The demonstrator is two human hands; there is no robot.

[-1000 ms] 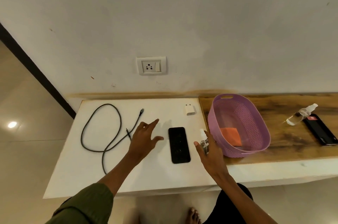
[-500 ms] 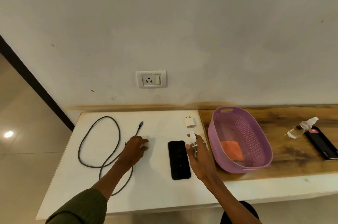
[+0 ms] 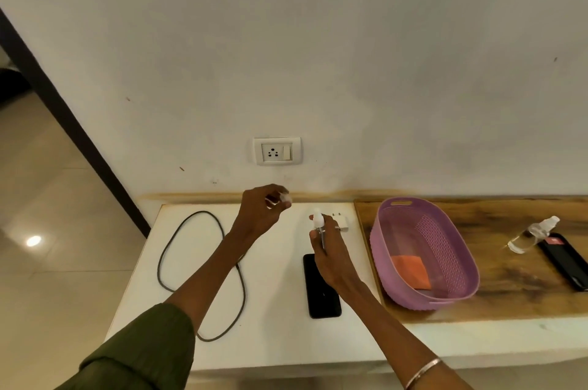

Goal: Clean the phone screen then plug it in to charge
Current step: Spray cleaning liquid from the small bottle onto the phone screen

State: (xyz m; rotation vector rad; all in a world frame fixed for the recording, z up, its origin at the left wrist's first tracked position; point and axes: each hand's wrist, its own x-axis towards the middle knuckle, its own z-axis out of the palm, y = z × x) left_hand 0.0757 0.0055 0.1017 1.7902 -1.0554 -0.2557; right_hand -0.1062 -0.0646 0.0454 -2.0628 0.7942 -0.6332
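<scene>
The black phone (image 3: 322, 292) lies flat, screen up, on the white tabletop (image 3: 273, 310), near its front edge; my right wrist crosses over its far end. Above it my right hand (image 3: 331, 254) is curled round a small clear spray bottle (image 3: 319, 225), thumb along one side and fingers wrapped on the other, so that only the white nozzle and a strip of the body show above my knuckles. The bottle stands roughly upright, lifted off the table. My left hand (image 3: 259, 214) is raised off to the left and further back, close to the wall, its fingertips pinching a small clear cap (image 3: 284, 197); the fingers are drawn in tight round it. I cannot tell more of the cap's shape, it is blurred.

Just behind my right hand a white charger adapter (image 3: 342, 221) sits on the tabletop near the back edge. To the left a dark charging cable (image 3: 203, 275) lies in loose loops, passing under my left forearm. On the wall above the table is a white socket plate (image 3: 276, 151) with a switch beside its three holes.

To the right, on the wooden counter (image 3: 509, 284), stands a lilac plastic basket (image 3: 423, 249) just beside the white top, with an orange cloth (image 3: 411, 270) lying in its bottom. Further right a second clear spray bottle (image 3: 531, 234) lies on its side, touching or just beside a second dark phone (image 3: 566, 260) with a red mark at its far end. My left arm wears an olive sleeve (image 3: 143, 354), and a thin metal bangle (image 3: 423, 373) circles my right forearm.
</scene>
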